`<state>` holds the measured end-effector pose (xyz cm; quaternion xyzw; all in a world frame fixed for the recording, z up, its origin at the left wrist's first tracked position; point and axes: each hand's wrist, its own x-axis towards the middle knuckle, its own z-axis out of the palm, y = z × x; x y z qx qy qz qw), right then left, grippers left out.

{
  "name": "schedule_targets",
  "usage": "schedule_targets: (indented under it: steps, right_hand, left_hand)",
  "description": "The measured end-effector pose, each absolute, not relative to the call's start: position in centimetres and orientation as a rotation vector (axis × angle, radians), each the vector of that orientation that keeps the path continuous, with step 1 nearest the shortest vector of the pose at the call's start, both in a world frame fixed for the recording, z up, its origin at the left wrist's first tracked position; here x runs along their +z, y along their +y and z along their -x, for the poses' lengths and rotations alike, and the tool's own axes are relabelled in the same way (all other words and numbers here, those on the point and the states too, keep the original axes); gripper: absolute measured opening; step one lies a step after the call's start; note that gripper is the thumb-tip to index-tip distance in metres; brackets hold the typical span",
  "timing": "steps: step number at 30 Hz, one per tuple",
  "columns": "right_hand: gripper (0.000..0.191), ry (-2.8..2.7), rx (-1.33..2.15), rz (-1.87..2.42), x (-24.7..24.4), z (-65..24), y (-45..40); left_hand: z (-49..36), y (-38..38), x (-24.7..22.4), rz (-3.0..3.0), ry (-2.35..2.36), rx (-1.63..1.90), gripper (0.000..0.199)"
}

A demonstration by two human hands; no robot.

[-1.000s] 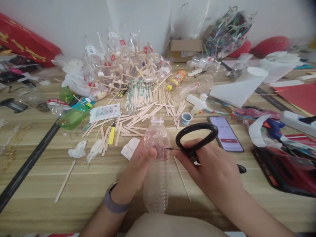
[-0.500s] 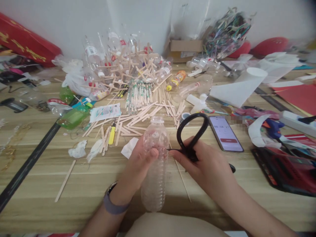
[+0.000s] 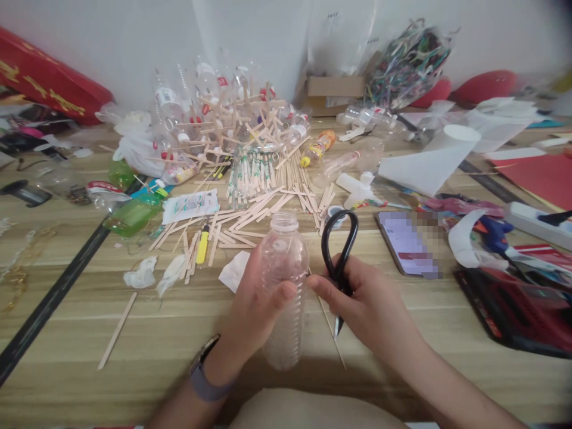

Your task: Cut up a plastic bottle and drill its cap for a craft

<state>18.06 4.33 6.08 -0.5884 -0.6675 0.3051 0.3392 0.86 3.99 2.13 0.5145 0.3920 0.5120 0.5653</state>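
The clear bottle (image 3: pixel 290 333) is steadied upright by the curled left hand (image 3: pixel 257 310); to its right, black-handled scissors (image 3: pixel 338 279) are gripped in the right hand (image 3: pixel 375 307). Contact is hard to confirm; firm bottle support is called for.

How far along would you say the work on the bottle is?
The bottle looks uncapped and label-free already. The left hand holds it; the right hand holds scissors. No cut is visible, so any cutting appears left to do.
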Motion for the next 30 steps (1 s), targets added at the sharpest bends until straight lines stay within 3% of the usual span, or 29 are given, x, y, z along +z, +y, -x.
schedule_targets:
  steps: [3,9,12,15,22,30]
  right_hand:
    - [0.050,-1.780,0.634,1.530,5.9,-18.2,4.2]
    - [0.056,-1.941,-0.092,1.405,5.5,-18.5,3.9]
    - [0.054,-1.945,-0.195,1.337,5.3,-18.6,4.0]
    - [0.054,-1.906,-0.071,1.382,5.1,-18.5,3.9]
    - [0.050,-1.701,0.629,1.467,5.0,-18.1,3.4]
    - [0.045,-1.593,1.035,1.491,5.9,-17.9,3.4]
  left_hand:
    - [-0.9,3.9,2.1,-1.212,0.950,1.203,0.065]
    - [-1.2,4.1,2.5,-1.168,0.926,1.191,0.065]
    - [-1.2,4.0,2.7,-1.175,0.938,1.174,0.066]
    - [-1.2,3.9,2.7,-1.187,0.947,1.179,0.066]
    - [-1.1,3.2,2.1,-1.330,1.037,1.217,0.067]
    - [-1.5,2.9,2.2,-1.333,0.998,1.290,0.069]
